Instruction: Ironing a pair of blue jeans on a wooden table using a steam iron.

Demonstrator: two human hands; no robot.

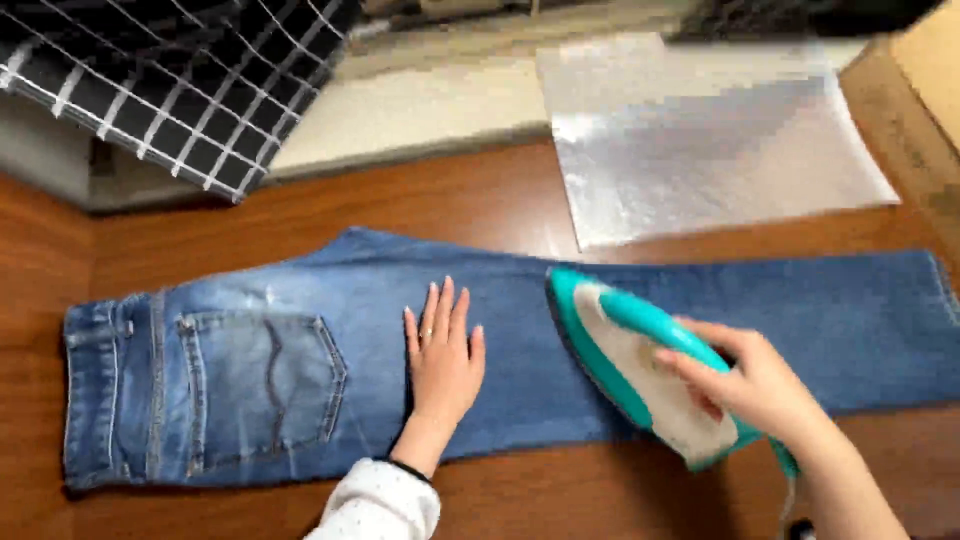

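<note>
A pair of blue jeans (300,350) lies folded flat across a brown wooden table (480,200), waistband and back pocket at the left, legs running right. My left hand (442,355) rests flat on the thigh part, fingers straight and close together. My right hand (755,385) grips the handle of a teal and white iron (625,360), which sits on the jeans leg with its pointed tip toward the upper left, just right of my left hand.
A shiny silver sheet (700,140) lies on the table beyond the jeans at the upper right. A black cloth with white checks (190,80) hangs at the upper left. A pale padded surface (420,110) lies behind. A cardboard edge (920,110) sits far right.
</note>
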